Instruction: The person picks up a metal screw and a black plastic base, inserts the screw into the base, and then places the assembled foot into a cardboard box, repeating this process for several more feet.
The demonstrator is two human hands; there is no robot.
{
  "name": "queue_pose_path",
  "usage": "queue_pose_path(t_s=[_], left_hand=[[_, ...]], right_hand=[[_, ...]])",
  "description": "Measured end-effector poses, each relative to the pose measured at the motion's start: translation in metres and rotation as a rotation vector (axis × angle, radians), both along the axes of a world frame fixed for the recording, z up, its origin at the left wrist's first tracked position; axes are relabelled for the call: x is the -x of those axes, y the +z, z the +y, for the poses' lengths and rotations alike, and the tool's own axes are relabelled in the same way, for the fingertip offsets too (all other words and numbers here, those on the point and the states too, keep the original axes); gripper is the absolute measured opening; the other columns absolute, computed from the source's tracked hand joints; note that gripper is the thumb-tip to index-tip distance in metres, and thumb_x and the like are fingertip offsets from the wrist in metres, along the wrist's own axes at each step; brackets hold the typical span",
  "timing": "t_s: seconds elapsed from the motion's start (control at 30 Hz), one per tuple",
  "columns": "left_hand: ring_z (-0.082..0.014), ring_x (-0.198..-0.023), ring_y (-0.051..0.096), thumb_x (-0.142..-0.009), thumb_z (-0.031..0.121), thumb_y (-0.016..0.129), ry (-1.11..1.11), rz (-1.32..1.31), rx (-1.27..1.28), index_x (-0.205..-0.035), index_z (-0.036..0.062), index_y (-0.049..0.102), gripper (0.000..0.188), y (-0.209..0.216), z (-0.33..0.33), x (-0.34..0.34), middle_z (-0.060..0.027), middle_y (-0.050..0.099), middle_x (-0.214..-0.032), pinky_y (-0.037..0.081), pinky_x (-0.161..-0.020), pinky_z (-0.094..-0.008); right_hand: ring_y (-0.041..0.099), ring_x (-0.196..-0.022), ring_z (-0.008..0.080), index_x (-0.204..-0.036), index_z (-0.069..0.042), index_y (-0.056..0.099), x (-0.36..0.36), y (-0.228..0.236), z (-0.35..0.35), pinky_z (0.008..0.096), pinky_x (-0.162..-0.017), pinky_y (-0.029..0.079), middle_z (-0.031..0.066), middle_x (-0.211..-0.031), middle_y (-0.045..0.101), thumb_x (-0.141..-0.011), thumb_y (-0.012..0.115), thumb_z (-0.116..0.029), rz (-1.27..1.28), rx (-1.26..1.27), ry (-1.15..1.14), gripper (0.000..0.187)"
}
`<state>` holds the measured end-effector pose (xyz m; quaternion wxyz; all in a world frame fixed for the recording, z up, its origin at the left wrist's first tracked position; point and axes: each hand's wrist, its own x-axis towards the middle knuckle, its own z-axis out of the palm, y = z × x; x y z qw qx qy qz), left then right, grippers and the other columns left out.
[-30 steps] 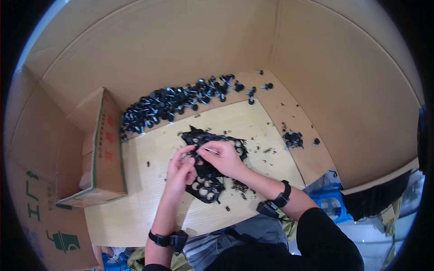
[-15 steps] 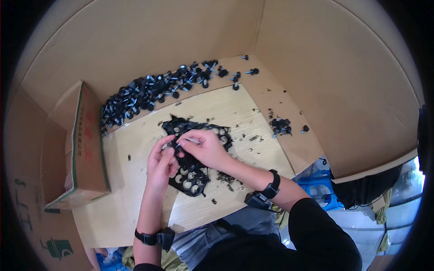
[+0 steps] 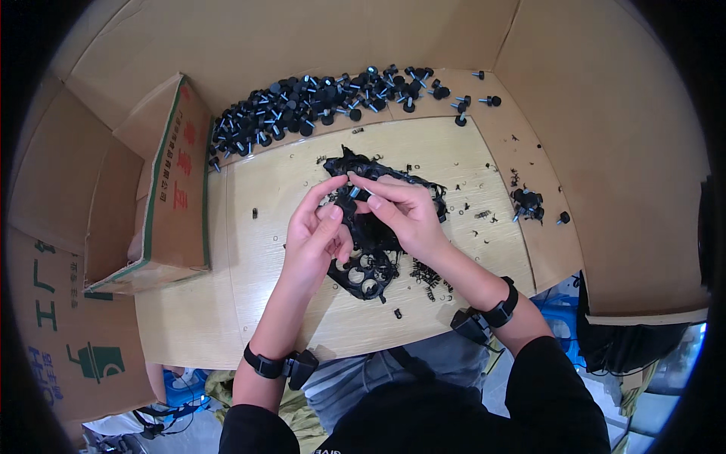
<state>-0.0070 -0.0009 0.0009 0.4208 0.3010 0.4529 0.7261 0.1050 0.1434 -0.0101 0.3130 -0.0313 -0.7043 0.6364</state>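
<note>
Both my hands are raised over the black rubber sheet [image 3: 352, 163], which has round holes and ragged edges and lies on the pale board. My left hand [image 3: 311, 231] pinches a black-headed screw [image 3: 354, 193] between thumb and fingers, its short metal shank showing. My right hand [image 3: 404, 216] meets it from the other side, index fingertip close to my left one and thumb beside the shank. A thin pale sliver shows at the right thumb; what the right fingers grip is mostly hidden. The middle of the sheet lies beneath my hands.
A long pile of black-headed screws [image 3: 283, 110] lies along the back cardboard wall. A cardboard box [image 3: 181, 181] stands at the left. Curly black scraps [image 3: 431, 276] dot the board [image 3: 265, 280]. A small black clump [image 3: 528, 204] sits at right, beside the tall cardboard side [image 3: 605, 166].
The whole view has shifted, so the board and pile appear farther right and higher. My fingers have closed in around the screw, and the right hand's pale thin tool is now largely hidden.
</note>
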Motion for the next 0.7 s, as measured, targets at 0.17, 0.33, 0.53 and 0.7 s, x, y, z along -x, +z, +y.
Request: queue_pose_path(t_s=[0.17, 0.33, 0.53, 0.7], left_hand=[[-0.0087, -0.05, 0.053, -0.095, 0.021, 0.061, 0.013, 0.002, 0.024, -0.137, 0.0023, 0.042, 0.05, 0.003, 0.0, -0.003, -0.0058, 0.065, -0.088, 0.037, -0.043, -0.0202], [-0.0087, -0.049, 0.055, -0.091, 0.015, 0.067, 0.001, 0.018, 0.077, -0.131, 0.0027, 0.046, 0.047, -0.001, 0.0, -0.002, -0.0053, 0.066, -0.087, 0.036, -0.043, -0.0196], [-0.0083, -0.049, 0.054, -0.091, 0.013, 0.066, -0.041, 0.045, 0.125, -0.127, 0.0025, 0.048, 0.041, -0.006, 0.002, 0.0, -0.0099, 0.069, -0.097, 0.038, -0.044, -0.019], [-0.0081, -0.051, 0.052, -0.094, 0.019, 0.06, 0.039, 0.067, 0.04, -0.131, 0.004, 0.044, 0.043, -0.002, 0.001, -0.001, -0.0139, 0.066, -0.103, 0.039, -0.045, -0.0187]], right_hand=[[0.048, -0.07, 0.0086, -0.116, -0.001, 0.068, 0.003, -0.01, 0.001, 0.0232, -0.061, 0.039, 0.0028, -0.077, 0.058, -0.09, 0.067, -0.013, 0.055, -0.043, -0.024, 0.029], [0.039, -0.061, 0.0033, -0.092, 0.002, 0.069, 0.003, -0.007, -0.004, 0.021, -0.057, 0.034, -0.0024, -0.071, 0.053, -0.087, 0.07, -0.01, -0.031, 0.031, -0.089, 0.013], [0.05, -0.068, 0.0061, -0.094, 0.005, 0.069, 0.001, -0.011, 0.0, 0.0218, -0.063, 0.039, 0.0009, -0.075, 0.059, -0.095, 0.059, -0.014, -0.059, 0.168, -0.019, 0.022], [0.058, -0.083, 0.0101, -0.107, 0.005, 0.067, -0.004, 0.005, 0.0, 0.0231, -0.079, 0.043, 0.0063, -0.088, 0.065, -0.099, 0.05, -0.018, -0.071, 0.103, 0.055, 0.03]])
